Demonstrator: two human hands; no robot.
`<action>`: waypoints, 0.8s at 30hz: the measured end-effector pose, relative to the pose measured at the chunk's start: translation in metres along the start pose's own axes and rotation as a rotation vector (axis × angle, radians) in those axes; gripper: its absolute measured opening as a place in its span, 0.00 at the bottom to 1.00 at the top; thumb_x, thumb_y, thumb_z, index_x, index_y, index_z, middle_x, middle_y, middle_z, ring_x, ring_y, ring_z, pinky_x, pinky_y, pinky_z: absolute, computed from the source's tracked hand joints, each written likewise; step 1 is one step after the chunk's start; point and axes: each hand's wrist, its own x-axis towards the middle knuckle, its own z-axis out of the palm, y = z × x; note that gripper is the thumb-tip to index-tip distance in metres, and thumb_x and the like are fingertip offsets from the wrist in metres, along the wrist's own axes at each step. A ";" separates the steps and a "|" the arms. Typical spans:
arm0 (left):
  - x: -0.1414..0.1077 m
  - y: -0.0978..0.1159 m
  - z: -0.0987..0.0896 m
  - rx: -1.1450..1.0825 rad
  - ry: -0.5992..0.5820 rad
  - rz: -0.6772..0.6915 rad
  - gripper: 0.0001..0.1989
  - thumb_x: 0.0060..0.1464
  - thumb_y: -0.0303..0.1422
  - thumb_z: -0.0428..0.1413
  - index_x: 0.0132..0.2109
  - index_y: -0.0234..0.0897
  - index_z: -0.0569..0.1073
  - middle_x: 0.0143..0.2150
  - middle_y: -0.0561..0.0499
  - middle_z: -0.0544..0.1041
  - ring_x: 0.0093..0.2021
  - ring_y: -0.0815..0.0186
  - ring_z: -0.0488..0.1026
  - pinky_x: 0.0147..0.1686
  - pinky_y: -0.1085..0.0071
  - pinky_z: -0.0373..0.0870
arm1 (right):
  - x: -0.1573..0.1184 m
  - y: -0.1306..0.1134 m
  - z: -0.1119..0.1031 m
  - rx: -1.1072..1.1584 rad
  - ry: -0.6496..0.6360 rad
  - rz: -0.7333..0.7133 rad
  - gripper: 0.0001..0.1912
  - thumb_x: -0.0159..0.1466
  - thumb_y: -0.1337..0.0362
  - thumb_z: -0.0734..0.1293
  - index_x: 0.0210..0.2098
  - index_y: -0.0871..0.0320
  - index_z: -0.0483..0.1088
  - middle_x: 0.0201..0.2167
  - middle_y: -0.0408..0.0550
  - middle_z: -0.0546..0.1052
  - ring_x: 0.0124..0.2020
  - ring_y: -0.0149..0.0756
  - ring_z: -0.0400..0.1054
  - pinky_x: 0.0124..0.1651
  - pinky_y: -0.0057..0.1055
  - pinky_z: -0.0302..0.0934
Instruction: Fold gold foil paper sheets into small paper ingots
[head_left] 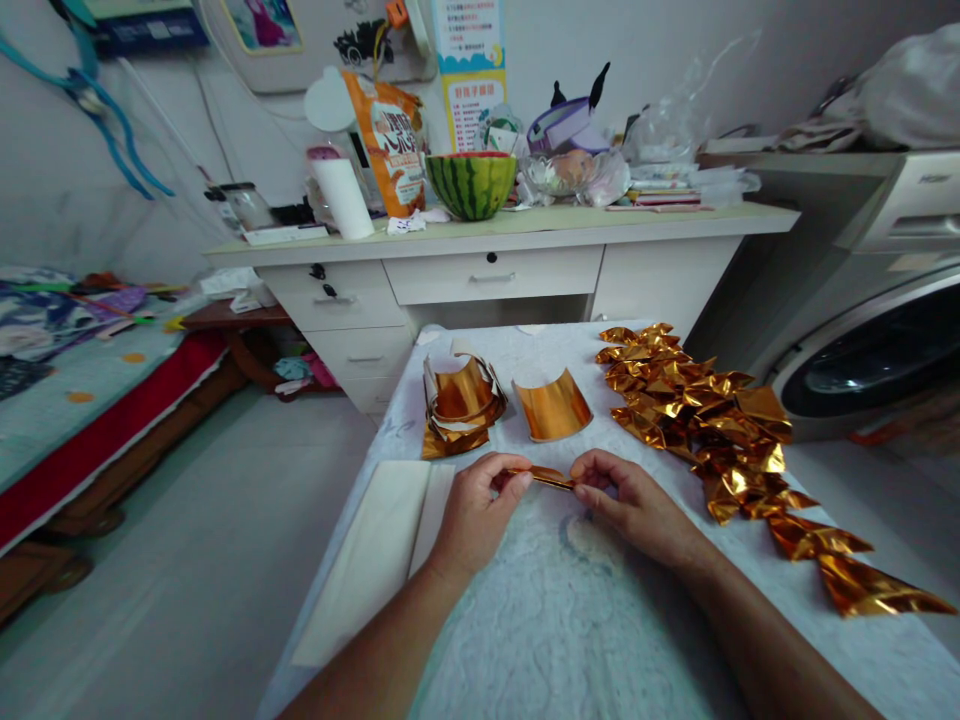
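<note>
Between my two hands is a narrow folded strip of gold foil paper (553, 478), held level just above the cloth-covered table. My left hand (480, 505) pinches its left end between thumb and fingers. At the right end, the thumb and fingertips of my right hand (626, 497) are closed on the same strip. Just beyond my hands lies a single curved sheet of gold foil paper (555, 405). To its left sits a stack of curled gold sheets with pale backs (461, 400). Folded gold foil pieces (697, 410) lie heaped along the table's right side.
White paper sheets (367, 560) lie by my left forearm on the table (570, 640). A white desk (495, 275) stands at the far end, bearing a watermelon-patterned bowl (472, 187) and an orange pouch (390, 145). A washing machine (855, 250) is at right, a bed (97, 400) at left.
</note>
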 end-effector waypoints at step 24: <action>-0.001 0.004 0.001 0.035 -0.025 -0.035 0.11 0.60 0.36 0.52 0.40 0.35 0.76 0.35 0.50 0.78 0.36 0.64 0.73 0.37 0.72 0.67 | -0.004 -0.003 -0.001 0.120 0.022 0.039 0.14 0.65 0.51 0.63 0.35 0.56 0.66 0.30 0.43 0.70 0.33 0.34 0.64 0.35 0.29 0.57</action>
